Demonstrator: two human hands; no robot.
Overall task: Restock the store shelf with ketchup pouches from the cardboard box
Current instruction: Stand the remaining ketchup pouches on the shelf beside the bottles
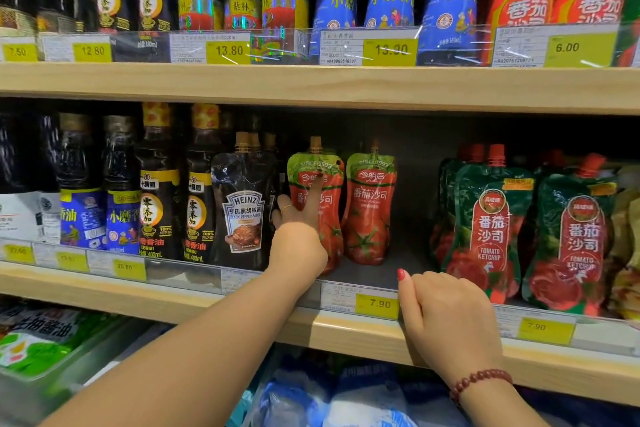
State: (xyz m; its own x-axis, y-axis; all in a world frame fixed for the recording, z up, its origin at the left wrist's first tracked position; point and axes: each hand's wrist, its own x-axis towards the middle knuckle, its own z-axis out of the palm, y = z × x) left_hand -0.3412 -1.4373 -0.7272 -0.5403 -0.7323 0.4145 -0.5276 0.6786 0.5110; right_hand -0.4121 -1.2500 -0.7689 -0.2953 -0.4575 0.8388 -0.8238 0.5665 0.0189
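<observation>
Two red-and-green ketchup pouches stand upright on the middle shelf (346, 326). My left hand (298, 236) reaches in and rests against the front of the left pouch (330, 198), its index finger pointing up along the pouch and the other fingers spread beside it. The right pouch (369, 204) stands free just beside it. My right hand (446, 315), wearing a red bead bracelet, holds the shelf's front edge by the 7.90 price tag (377, 303). The cardboard box is not in view.
A black Heinz pepper sauce pouch (242, 208) stands left of the ketchup, with dark bottles (156, 184) further left. Dark green ketchup pouches (491, 218) fill the right side. A gap of bare shelf (412, 253) lies between the red and green pouches. Bottles line the shelf above.
</observation>
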